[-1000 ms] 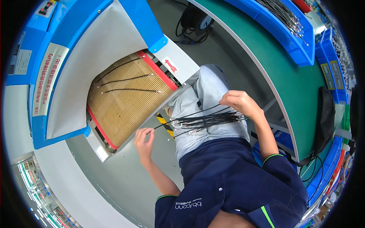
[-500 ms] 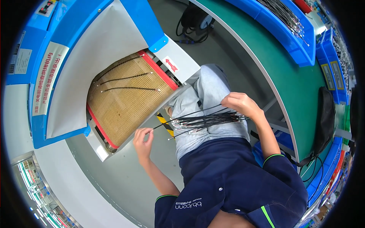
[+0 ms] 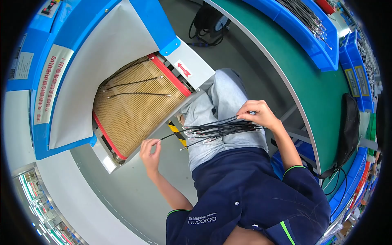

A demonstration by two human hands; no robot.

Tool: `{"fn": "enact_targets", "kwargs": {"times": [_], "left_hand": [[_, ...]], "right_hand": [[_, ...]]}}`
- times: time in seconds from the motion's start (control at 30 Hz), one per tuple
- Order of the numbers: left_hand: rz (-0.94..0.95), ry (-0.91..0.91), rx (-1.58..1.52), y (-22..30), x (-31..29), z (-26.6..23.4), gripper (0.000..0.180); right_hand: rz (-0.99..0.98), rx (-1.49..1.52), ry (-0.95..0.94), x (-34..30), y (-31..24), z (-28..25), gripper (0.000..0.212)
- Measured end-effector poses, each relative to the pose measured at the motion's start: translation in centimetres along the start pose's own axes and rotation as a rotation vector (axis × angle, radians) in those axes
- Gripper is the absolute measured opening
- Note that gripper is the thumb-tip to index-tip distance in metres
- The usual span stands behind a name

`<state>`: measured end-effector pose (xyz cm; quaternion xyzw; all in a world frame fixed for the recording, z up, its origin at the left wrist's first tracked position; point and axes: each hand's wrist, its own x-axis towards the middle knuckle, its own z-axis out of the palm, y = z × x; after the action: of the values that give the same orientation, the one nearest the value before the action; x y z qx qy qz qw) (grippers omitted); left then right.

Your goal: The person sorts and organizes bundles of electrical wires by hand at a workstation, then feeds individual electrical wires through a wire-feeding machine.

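Note:
A thin black cable (image 3: 196, 127) stretches slantwise above my lap, held at both ends. My left hand (image 3: 150, 154) pinches its left end between thumb and fingertips. The other end is pinched by my right hand (image 3: 259, 114). Below it, across my thighs, lies a bundle of black cables (image 3: 232, 130) with small metal-tipped ends. One cable of that bundle sticks out to the lower left. Several similar cables (image 3: 139, 94) rest spread apart on a tan mesh conveyor belt (image 3: 126, 118) with red edges, ahead and to the left.
The belt runs under a white curtain (image 3: 98, 53) of a blue machine (image 3: 151, 20). At right a green table (image 3: 302, 77) carries a blue bin (image 3: 314, 45) of cables and a black pouch (image 3: 349, 126). A cord reel (image 3: 210, 20) stands on the floor beyond my knees.
My left hand has shifted slightly left and down, drawing the cable's left end with it. My right hand has moved a little. The cables on the belt have crept slightly left, toward the curtain.

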<state>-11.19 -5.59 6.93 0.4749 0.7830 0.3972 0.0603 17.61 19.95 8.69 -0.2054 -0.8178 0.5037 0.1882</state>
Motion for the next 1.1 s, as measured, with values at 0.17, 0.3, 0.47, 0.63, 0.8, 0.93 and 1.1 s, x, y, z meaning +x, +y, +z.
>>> {"fn": "enact_targets", "kwargs": {"times": [0.17,0.3,0.47,0.63,0.8,0.93,1.1], "left_hand": [[0.003,0.018,0.0,-0.1,-0.2,-0.4,0.012],[-0.007,0.007,0.007,0.1,-0.3,-0.7,0.014],[0.026,0.002,0.016,0.4,-0.2,-0.9,0.015],[0.027,0.011,0.024,0.3,-0.1,-1.2,0.015],[0.034,0.018,0.125,-0.8,0.8,-2.3,0.01],[0.033,0.051,0.168,-3.5,3.7,-4.0,0.009],[-0.111,-0.031,0.229,-7.3,8.7,-6.5,0.011]], "right_hand": [[0.079,0.06,-0.079,0.1,-0.7,0.0,0.006],[0.088,0.059,-0.11,0.0,-1.3,-0.2,0.006],[0.041,0.031,-0.096,-0.1,-1.1,0.1,0.007],[-0.049,-0.058,-0.097,0.2,-1.2,0.5,0.007],[-0.075,-0.043,-0.042,1.1,-1.2,2.0,0.007],[-0.057,-0.017,0.047,3.4,-1.1,5.7,0.008],[0.051,0.065,0.079,7.2,-1.3,10.9,0.015]]}}
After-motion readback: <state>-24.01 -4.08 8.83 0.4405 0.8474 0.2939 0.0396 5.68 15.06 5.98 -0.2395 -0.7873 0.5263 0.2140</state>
